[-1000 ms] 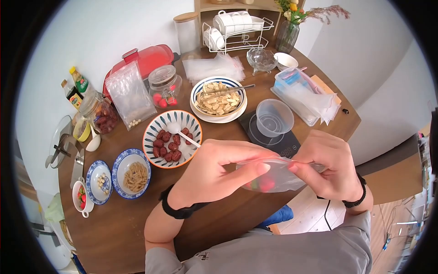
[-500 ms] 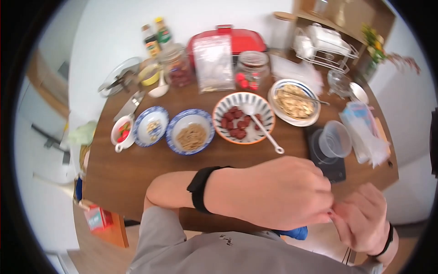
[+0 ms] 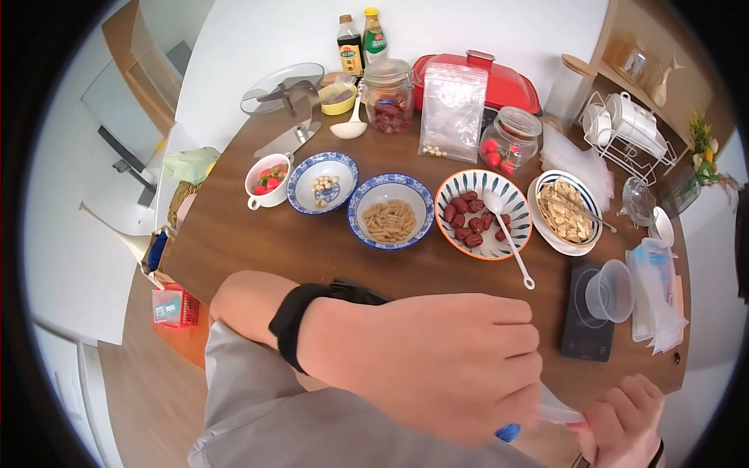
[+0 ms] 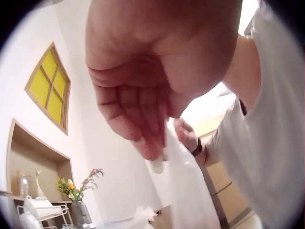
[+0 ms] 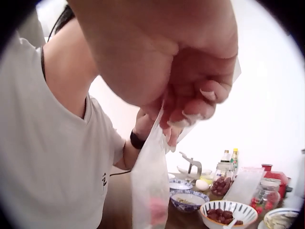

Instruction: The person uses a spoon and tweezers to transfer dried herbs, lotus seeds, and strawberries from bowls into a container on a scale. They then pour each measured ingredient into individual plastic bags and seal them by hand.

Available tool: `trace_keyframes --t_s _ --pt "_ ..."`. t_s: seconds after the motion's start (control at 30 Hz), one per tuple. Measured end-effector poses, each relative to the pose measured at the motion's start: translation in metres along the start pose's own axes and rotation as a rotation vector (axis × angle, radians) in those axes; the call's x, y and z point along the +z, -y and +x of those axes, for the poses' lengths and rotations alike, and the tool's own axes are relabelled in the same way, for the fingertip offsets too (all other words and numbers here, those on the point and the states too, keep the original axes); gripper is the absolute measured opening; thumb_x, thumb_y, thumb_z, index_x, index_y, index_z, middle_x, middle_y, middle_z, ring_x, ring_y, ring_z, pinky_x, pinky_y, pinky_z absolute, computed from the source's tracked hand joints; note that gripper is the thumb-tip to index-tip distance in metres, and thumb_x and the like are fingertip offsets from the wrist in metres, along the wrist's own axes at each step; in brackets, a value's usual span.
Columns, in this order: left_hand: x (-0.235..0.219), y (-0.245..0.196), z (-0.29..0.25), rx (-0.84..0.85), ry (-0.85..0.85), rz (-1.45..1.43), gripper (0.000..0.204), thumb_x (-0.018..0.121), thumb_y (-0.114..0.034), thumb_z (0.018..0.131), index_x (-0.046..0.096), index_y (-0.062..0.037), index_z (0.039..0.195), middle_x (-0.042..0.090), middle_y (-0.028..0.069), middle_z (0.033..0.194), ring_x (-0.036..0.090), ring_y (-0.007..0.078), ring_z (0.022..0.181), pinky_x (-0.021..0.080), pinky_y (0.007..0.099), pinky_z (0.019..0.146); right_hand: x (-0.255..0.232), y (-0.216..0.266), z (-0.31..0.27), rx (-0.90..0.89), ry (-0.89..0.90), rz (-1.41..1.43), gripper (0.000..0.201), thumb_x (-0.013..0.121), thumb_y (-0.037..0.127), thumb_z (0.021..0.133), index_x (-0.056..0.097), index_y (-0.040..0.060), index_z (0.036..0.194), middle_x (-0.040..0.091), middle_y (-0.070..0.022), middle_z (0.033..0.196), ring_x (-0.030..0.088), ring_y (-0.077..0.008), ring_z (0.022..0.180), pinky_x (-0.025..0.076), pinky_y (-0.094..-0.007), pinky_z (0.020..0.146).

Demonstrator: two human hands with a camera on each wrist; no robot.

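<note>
A clear plastic bag [image 3: 557,407] is stretched between my two hands at the table's front right edge. My left hand [image 3: 437,363], back of the hand up, pinches one end of its top edge. The other end is gripped by my right hand [image 3: 624,417], low at the right of the head view. In the right wrist view the bag [image 5: 148,188] hangs down, with a blurred red thing [image 5: 158,210] low inside it. From the left wrist, my thumb and fingers close on the bag's edge [image 4: 183,191].
Bowls of red dates [image 3: 470,231], brown strips [image 3: 388,225], pale round seeds [image 3: 322,195] and strawberries [image 3: 269,179] line the table. Right of them stand a bowl of dried slices [image 3: 568,209] and a plastic tub [image 3: 610,290] on a black scale [image 3: 587,339]. Jars and a red cooker [image 3: 507,78] stand behind.
The head view has swung left, so the tabletop sits further right in it. Both hands have moved lower and to the right with the bag, and my left hand now hides much of it.
</note>
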State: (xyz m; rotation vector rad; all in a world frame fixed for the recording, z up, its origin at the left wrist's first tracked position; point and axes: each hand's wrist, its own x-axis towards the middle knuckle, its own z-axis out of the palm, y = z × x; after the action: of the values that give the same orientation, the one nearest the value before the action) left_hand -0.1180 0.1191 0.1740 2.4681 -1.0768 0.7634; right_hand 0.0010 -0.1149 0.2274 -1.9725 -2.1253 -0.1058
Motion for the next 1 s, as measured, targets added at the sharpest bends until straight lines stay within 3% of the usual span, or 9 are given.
trace_keyframes --t_s 0.17,0.3,0.53,0.63,0.67,0.77,0.83,0.9,1.0 --pt "-0.015 -0.002 -0.005 -0.052 0.005 -0.074 0.024 0.070 -0.020 0.083 0.062 0.0027 0.083 0.059 0.0120 0.085 0.057 0.0230 0.072 0.048 0.0319 0.061 0.007 -0.003 -0.006 -0.014 0.021 0.000 0.016 0.069 0.013 0.080 0.057 0.0023 0.078 0.046 -0.0076 0.066 0.048 -0.0258 0.059 0.038 -0.0376 0.051" --pt "-0.027 0.005 -0.005 -0.053 0.090 -0.125 0.025 0.072 -0.019 0.081 0.064 0.0039 0.083 0.062 0.0143 0.088 0.058 0.0231 0.071 0.050 0.0322 0.059 0.019 -0.016 -0.009 -0.101 -0.039 -0.086 0.038 0.074 0.027 0.073 0.044 0.0090 0.058 0.034 -0.0006 0.052 0.032 -0.0176 0.045 0.023 -0.0301 0.042" --pt "-0.037 0.014 -0.004 -0.105 0.104 -0.039 0.023 0.075 -0.022 0.079 0.068 -0.0011 0.084 0.068 0.0086 0.089 0.053 0.0135 0.057 0.040 0.0247 0.048 0.019 -0.027 -0.005 -0.136 -0.100 -0.095 0.050 0.075 0.035 0.072 0.036 0.0100 0.053 0.027 0.0006 0.052 0.028 -0.0179 0.044 0.021 -0.0300 0.041" --pt "-0.042 0.025 0.000 -0.119 0.133 -0.009 0.022 0.075 -0.023 0.079 0.069 -0.0021 0.084 0.068 0.0064 0.086 0.053 0.0122 0.054 0.038 0.0236 0.046 0.007 -0.040 0.000 -0.076 -0.049 0.016 0.036 0.080 0.019 0.070 0.048 0.0068 0.061 0.038 -0.0028 0.056 0.036 -0.0208 0.046 0.026 -0.0314 0.043" --pt "-0.044 0.031 0.001 -0.113 0.128 0.021 0.022 0.074 -0.022 0.079 0.069 -0.0019 0.084 0.068 0.0060 0.082 0.053 0.0126 0.052 0.038 0.0234 0.045 0.009 -0.046 0.000 -0.074 -0.127 -0.003 0.051 0.082 0.039 0.070 0.042 0.0083 0.060 0.034 -0.0028 0.055 0.034 -0.0206 0.044 0.025 -0.0318 0.042" --pt "-0.064 0.067 -0.009 -0.151 -0.003 0.144 0.019 0.071 -0.018 0.081 0.070 0.0003 0.087 0.068 0.0045 0.074 0.056 0.0105 0.050 0.037 0.0227 0.043 0.000 -0.060 -0.010 0.104 -0.178 0.139 0.058 0.079 0.053 0.069 0.043 0.0082 0.060 0.036 -0.0033 0.055 0.035 -0.0212 0.045 0.026 -0.0329 0.043" --pt "-0.089 0.057 0.003 -0.809 -0.059 0.042 0.014 0.064 -0.011 0.089 0.071 -0.0001 0.093 0.068 0.0057 0.077 0.058 0.0099 0.054 0.041 0.0233 0.045 0.014 -0.062 -0.027 0.207 -0.257 0.103 0.060 0.074 0.059 0.071 0.046 0.0071 0.061 0.041 -0.0038 0.055 0.038 -0.0226 0.047 0.029 -0.0336 0.044" --pt "-0.105 0.077 0.004 -1.105 -0.142 -0.050 0.020 0.060 -0.016 0.094 0.072 0.0006 0.097 0.069 0.0053 0.079 0.061 0.0058 0.058 0.043 0.0216 0.046 0.024 -0.064 -0.040 0.276 -0.305 0.087 0.053 0.074 0.050 0.076 0.049 0.0062 0.063 0.046 -0.0044 0.056 0.042 -0.0231 0.049 0.030 -0.0333 0.045" --pt "-0.111 0.119 -0.008 -1.008 -0.280 -0.030 0.024 0.057 -0.018 0.097 0.071 0.0000 0.100 0.070 0.0051 0.083 0.063 0.0073 0.060 0.044 0.0203 0.049 0.034 -0.061 -0.055 0.379 -0.285 0.108 0.044 0.075 0.040 0.079 0.051 0.0061 0.064 0.049 -0.0052 0.057 0.044 -0.0236 0.050 0.032 -0.0338 0.046"
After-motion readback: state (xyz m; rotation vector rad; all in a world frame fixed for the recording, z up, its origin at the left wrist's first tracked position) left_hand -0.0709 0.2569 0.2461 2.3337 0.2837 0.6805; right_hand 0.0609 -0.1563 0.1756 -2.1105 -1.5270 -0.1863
